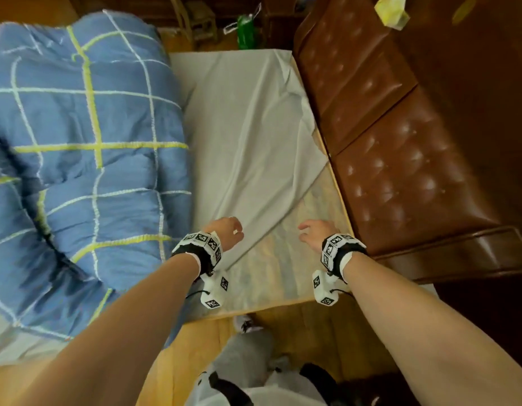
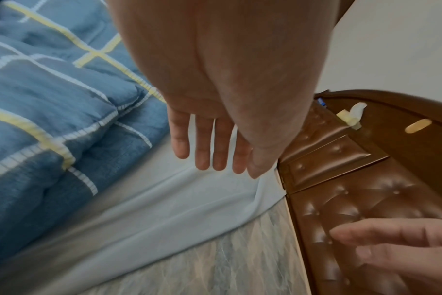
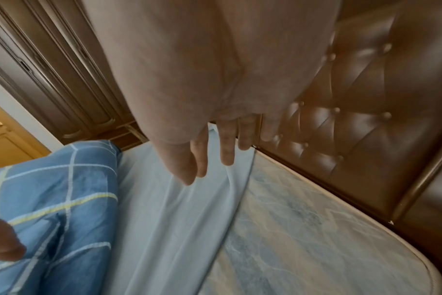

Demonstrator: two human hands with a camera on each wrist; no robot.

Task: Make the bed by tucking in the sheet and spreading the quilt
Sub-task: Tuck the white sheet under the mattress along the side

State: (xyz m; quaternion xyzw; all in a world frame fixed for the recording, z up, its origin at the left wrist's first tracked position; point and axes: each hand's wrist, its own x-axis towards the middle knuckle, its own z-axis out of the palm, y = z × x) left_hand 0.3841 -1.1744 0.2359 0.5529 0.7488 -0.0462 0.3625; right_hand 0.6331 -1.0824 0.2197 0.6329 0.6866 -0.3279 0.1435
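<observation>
A blue quilt (image 1: 86, 148) with yellow and white checks lies bunched on the left half of the bed. Beside it the pale sheet (image 1: 248, 142) is wrinkled and pulled back from the near right corner. This bares the patterned mattress (image 1: 286, 259) there. My left hand (image 1: 227, 234) hovers over the sheet's diagonal edge; in the left wrist view its fingers (image 2: 209, 145) are straight and hold nothing. My right hand (image 1: 314, 234) hangs over the bare mattress, and its fingers (image 3: 215, 151) are loosely straight above the sheet's edge (image 3: 240, 189).
A brown tufted leather headboard (image 1: 400, 171) runs along the bed's right side, close to my right hand. A wooden floor (image 1: 201, 347) lies at the near edge, where I stand. A dark wardrobe (image 3: 50, 69) and a green bag (image 1: 246, 30) are beyond the bed.
</observation>
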